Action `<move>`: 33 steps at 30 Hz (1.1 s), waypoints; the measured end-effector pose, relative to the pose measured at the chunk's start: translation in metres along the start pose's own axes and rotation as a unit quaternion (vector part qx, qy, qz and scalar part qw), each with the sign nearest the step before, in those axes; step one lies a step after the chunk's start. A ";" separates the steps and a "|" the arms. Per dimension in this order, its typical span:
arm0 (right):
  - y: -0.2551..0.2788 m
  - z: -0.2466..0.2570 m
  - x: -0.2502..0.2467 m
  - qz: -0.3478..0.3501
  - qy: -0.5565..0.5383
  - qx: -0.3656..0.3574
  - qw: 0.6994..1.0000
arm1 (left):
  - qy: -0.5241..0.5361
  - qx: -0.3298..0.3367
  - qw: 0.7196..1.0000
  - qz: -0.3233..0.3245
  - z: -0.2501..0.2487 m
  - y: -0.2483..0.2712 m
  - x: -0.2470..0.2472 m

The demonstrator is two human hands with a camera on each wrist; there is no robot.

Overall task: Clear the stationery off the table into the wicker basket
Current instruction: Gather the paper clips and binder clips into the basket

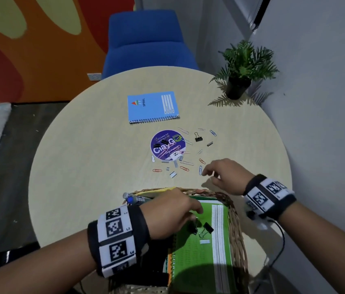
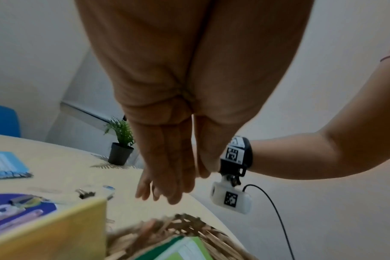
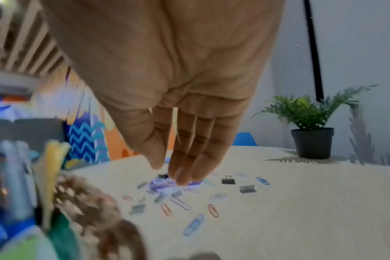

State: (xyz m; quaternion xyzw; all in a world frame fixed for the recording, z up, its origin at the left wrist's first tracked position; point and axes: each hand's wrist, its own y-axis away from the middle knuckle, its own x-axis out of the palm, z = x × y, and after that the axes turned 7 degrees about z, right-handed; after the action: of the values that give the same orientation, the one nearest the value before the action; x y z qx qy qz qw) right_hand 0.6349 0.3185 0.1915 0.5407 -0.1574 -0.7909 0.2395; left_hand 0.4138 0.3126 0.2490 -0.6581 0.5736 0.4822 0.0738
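Note:
A wicker basket point(image 1: 237, 230) stands at the table's near edge, with a green notebook point(image 1: 201, 257), black binder clips point(image 1: 206, 229) and pens point(image 1: 133, 198) inside. My left hand point(image 1: 188, 210) hovers over the basket with its fingers point(image 2: 165, 190) straight, holding nothing. My right hand point(image 1: 207, 171) hangs over the table just beyond the basket, its fingers point(image 3: 183, 168) pointing down and empty, beside a blue paper clip point(image 1: 200, 170). Several paper clips point(image 1: 184, 168), staple strips point(image 1: 173, 174) and a black binder clip point(image 1: 198, 137) lie scattered around a purple round sticker point(image 1: 167, 145). Farther back lies a blue spiral notebook point(image 1: 152, 107).
A potted plant point(image 1: 242, 73) stands at the table's far right edge, close to the grey wall. A blue chair point(image 1: 146, 43) is behind the table. My right wrist camera's cable point(image 1: 281, 240) hangs off the table on the right.

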 end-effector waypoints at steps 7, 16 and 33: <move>-0.063 -0.016 0.016 0.007 0.190 -0.082 0.978 | -0.105 -0.201 0.973 -0.045 0.107 -0.043 -0.067; -0.092 -0.043 0.041 0.000 0.159 -0.059 0.986 | -0.078 -0.223 0.970 0.063 0.152 -0.093 -0.034; -0.051 -0.038 0.008 -0.065 -0.053 -0.037 0.996 | -0.026 -0.150 0.985 -0.086 0.112 -0.076 -0.067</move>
State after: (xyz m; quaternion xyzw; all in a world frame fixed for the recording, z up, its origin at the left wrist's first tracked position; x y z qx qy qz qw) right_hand 0.6573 0.3574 0.1457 0.4977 -0.1051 -0.8376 0.1993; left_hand 0.4230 0.4565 0.2038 -0.6958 0.4340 0.5714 0.0304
